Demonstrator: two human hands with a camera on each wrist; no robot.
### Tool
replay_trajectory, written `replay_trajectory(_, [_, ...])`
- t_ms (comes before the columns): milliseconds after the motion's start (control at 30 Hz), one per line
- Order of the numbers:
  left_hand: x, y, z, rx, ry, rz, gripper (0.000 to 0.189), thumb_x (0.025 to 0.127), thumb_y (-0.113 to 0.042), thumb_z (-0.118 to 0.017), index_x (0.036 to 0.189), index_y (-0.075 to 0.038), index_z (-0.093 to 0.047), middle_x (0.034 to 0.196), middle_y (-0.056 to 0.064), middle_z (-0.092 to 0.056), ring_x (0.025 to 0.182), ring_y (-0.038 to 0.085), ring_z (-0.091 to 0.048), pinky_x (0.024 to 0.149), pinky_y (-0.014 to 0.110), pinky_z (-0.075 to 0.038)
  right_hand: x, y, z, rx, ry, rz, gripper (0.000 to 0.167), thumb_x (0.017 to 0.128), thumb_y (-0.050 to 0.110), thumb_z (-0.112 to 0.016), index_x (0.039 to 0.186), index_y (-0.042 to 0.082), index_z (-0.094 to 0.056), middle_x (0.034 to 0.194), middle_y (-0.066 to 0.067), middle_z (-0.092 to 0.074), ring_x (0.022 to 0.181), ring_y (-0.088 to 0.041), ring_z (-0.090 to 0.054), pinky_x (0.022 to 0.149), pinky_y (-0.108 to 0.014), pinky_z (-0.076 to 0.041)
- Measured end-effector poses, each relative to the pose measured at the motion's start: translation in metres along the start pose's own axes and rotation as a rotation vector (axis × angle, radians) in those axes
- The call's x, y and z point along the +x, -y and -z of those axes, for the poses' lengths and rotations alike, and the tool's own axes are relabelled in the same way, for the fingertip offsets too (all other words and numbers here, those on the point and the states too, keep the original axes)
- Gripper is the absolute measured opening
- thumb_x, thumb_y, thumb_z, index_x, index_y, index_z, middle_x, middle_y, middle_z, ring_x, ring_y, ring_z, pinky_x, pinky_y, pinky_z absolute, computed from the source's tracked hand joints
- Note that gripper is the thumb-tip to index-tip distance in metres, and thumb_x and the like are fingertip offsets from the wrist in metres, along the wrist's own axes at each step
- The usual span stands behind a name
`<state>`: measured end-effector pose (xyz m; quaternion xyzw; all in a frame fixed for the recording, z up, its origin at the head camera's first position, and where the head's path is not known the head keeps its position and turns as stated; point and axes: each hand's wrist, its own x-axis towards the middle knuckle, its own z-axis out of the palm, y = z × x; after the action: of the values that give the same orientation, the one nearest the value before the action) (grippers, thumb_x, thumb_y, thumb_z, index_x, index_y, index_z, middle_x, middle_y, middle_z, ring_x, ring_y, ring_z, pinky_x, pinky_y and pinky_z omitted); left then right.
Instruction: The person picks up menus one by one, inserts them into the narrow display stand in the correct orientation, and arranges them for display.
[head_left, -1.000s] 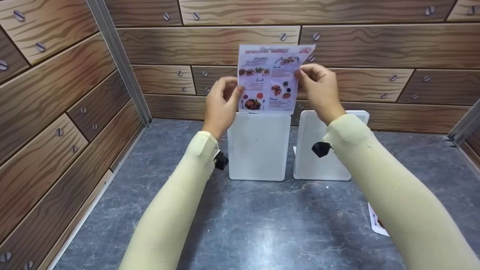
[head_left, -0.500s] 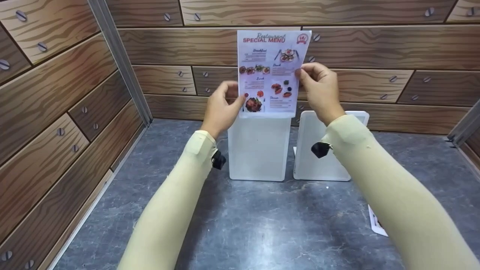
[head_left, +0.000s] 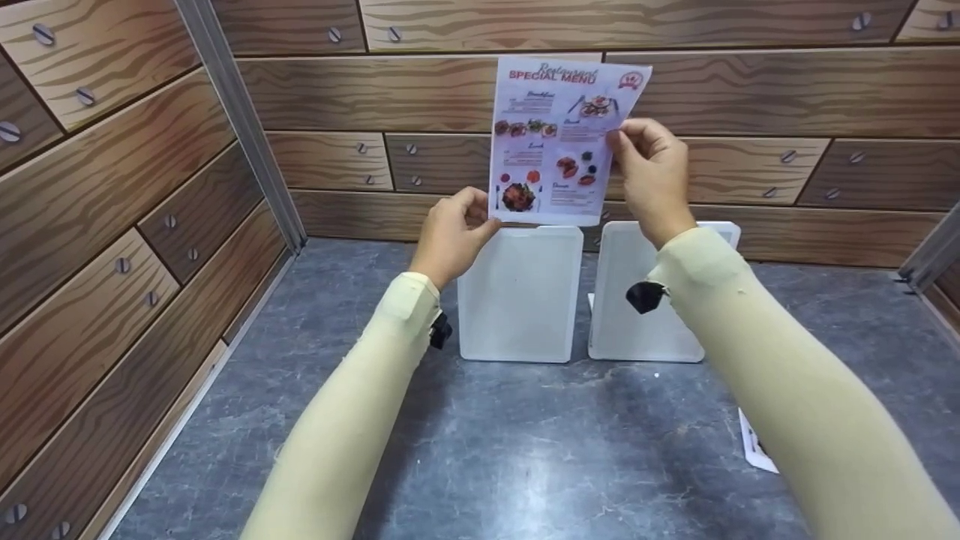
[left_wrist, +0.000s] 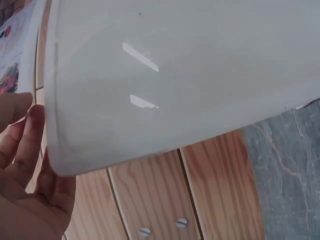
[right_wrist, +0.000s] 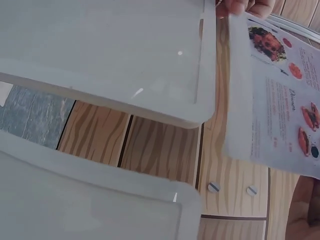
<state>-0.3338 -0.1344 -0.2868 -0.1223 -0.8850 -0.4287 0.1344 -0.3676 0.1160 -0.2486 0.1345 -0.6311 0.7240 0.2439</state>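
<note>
A printed restaurant menu sheet [head_left: 544,161] is held up above the top edge of a white upright display stand [head_left: 517,296]. At its lower left corner my left hand [head_left: 452,238] pinches the paper between thumb and fingers. My right hand [head_left: 656,180] pinches the sheet's right edge, about midway up. In the left wrist view, the left hand's fingers [left_wrist: 35,125] are beside the stand's upper corner. A narrow gap shows between the paper's bottom edge [right_wrist: 240,90] and the stand in the right wrist view.
A second white stand [head_left: 637,326] is upright to the right, partly behind the right forearm. Near that forearm lies a white-edged printed piece [head_left: 754,446], mostly hidden. Wood-patterned walls [head_left: 337,90] enclose the grey marbled tabletop [head_left: 525,442].
The menu sheet has risen and shifted right, from overlapping the stand's top to just above it. My left hand has slid down to the sheet's lower corner; the right hand moved slightly right.
</note>
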Motion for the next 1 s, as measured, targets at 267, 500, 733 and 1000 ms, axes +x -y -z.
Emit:
replay_trajectory(267, [0.001, 0.002, -0.005, -0.016, -0.071, -0.039, 0.015, 0.098, -0.011, -0.072, 0.113, -0.006, -0.07, 0.097, 0.006, -0.072, 0.093, 0.018, -0.065, 0.086, 0.032, -0.051, -0.001, -0.007, 0.007, -0.043, 0.003, -0.014, 0.008, 0.099, 0.008, -0.068, 0.097, 0.004, -0.074, 0.089, 0.001, -0.071, 0.081, -0.013, -0.066, 0.079, -0.026, -0.055])
replay_trajectory(500, [0.001, 0.007, -0.008, 0.001, -0.142, -0.047, 0.015, 0.099, -0.018, -0.07, 0.105, -0.005, -0.076, 0.092, 0.005, -0.074, 0.088, 0.017, -0.062, 0.081, 0.032, -0.048, -0.002, -0.01, 0.011, 0.005, 0.017, -0.015, 0.008, 0.099, 0.004, -0.066, 0.099, 0.0, -0.073, 0.089, -0.002, -0.071, 0.081, -0.014, -0.066, 0.077, -0.025, -0.056])
replay_trajectory(733, [0.001, 0.007, -0.011, 0.055, -0.193, -0.052, 0.016, 0.101, -0.021, -0.069, 0.101, -0.007, -0.077, 0.095, 0.005, -0.074, 0.094, 0.02, -0.061, 0.086, 0.035, -0.048, -0.002, -0.016, 0.016, -0.039, 0.019, 0.014, 0.01, 0.1, 0.002, -0.065, 0.102, -0.005, -0.071, 0.087, 0.001, -0.069, 0.082, -0.012, -0.064, 0.078, -0.025, -0.055])
replay_trajectory(1000, [0.001, 0.009, -0.014, 0.138, -0.236, -0.089, 0.016, 0.099, -0.023, -0.069, 0.097, -0.009, -0.076, 0.096, 0.005, -0.071, 0.095, 0.023, -0.057, 0.087, 0.037, -0.046, 0.002, -0.019, 0.018, -0.032, 0.06, 0.026, 0.011, 0.101, 0.002, -0.064, 0.105, -0.005, -0.072, 0.092, 0.001, -0.071, 0.085, -0.012, -0.064, 0.081, -0.024, -0.055])
